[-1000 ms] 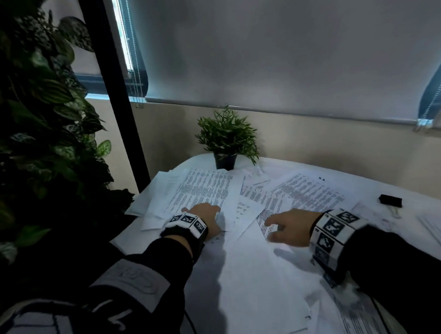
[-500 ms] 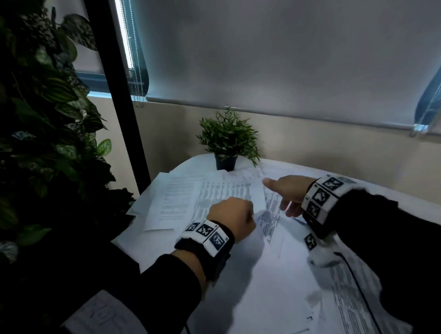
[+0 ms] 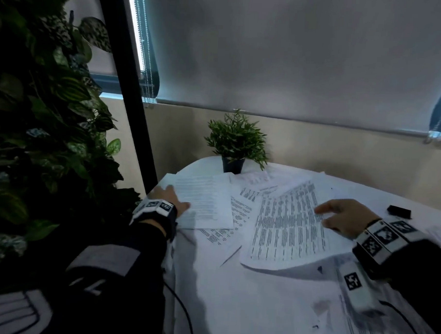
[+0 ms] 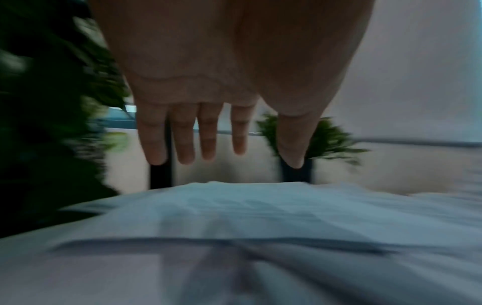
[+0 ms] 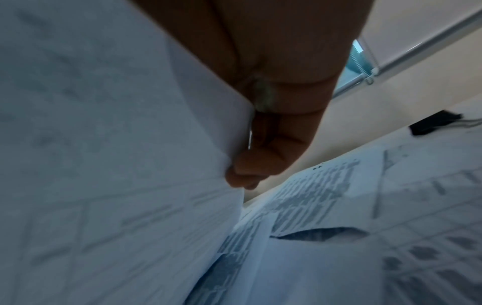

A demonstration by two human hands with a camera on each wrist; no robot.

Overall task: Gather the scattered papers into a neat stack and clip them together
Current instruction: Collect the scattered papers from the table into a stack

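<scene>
Head view: we are gathering. The left hand (image 3: 168, 198) is spreading flat on the far-left sheet (image 3: 202, 201); the right hand (image 3: 343, 216) is pinching the table sheet (image 3: 287, 228). Papers are lying loose across the worktop (image 3: 246, 307). Next: squaring edges, then fetching the clip (image 3: 399, 212).

Dim, bluish window light from behind blinds; blurred, distorted wrist views.

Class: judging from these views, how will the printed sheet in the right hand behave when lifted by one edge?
Probably floppy: the printed sheet already bows where the right hand pinches it. Likely very light, a single thin page. It may slide easily over the papers beneath.
</scene>
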